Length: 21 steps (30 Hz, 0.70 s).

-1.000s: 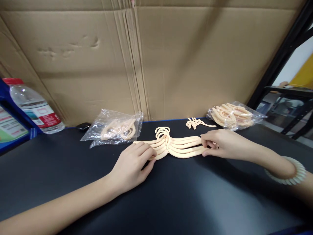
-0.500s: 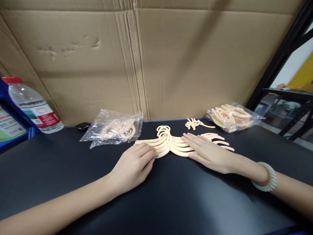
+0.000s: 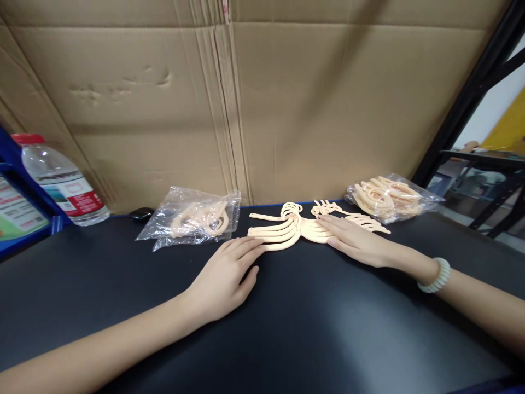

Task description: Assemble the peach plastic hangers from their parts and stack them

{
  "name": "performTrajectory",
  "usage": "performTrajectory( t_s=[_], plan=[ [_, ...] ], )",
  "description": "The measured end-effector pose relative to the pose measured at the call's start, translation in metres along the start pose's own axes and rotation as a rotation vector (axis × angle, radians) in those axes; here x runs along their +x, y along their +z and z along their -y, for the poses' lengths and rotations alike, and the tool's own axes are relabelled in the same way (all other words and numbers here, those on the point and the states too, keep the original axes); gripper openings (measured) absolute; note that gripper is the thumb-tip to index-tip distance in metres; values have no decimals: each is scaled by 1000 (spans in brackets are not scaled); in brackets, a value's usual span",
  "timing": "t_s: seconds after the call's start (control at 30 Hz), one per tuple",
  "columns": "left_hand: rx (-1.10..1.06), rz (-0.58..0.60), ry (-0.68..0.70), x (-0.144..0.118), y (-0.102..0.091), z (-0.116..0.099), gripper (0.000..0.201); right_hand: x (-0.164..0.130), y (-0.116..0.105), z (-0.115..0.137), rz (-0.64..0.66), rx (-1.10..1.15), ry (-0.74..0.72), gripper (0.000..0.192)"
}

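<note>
On the black tabletop (image 3: 287, 328), near its far edge, lay a fanned stack of small cream plastic hangers (image 3: 287, 232), hooks bunched at the middle and arms spread to either side. The right hand (image 3: 355, 241) rested flat on the stack's right half, fingers extended and together, pressing rather than gripping; the arm tips (image 3: 371, 223) showed beyond the fingertips. The left hand (image 3: 225, 279) lay palm down on the table, fingers loosely extended, with its fingertips just beside the left arm ends of the stack — contact could not be confirmed. A pale beaded bracelet (image 3: 435, 275) sat on the right wrist.

Writing: a water bottle (image 3: 61, 183) with red cap stood at the far left, its red-and-white label too blurred to read. A green-and-white printed card (image 3: 16, 210) was cut off by the left edge, its text illegible. No brand could be made out anywhere.

Obscured items: a clear plastic bag (image 3: 192, 219) left of the stack held cream pieces, their form unclear through the wrinkled film. A second clear bag (image 3: 389, 197) at the right held more curved cream pieces. A small loose cluster of cream parts (image 3: 326, 208) lay just behind the stack — its shape hard to resolve. A small dark object (image 3: 141, 214) sat against the cardboard wall (image 3: 287, 109), unidentifiable. A black frame (image 3: 463, 104) crossed the right side.
</note>
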<state>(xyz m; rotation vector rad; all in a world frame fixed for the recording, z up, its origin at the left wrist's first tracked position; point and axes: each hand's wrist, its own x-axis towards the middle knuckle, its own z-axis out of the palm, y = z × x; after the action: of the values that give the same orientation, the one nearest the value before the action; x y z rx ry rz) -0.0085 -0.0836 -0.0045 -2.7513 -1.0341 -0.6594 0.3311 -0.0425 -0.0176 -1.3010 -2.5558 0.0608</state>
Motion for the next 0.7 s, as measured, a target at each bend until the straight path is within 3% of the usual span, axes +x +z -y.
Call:
performTrajectory(
  t_s=[0.3,0.7],
  plan=[
    [34,5,-51,0,-1,-1,41,2,0,7,-9,-23,25,62],
    [-75,20,5,0,-1,-1,31,1,1,20,1,-1,5,64]
  ],
)
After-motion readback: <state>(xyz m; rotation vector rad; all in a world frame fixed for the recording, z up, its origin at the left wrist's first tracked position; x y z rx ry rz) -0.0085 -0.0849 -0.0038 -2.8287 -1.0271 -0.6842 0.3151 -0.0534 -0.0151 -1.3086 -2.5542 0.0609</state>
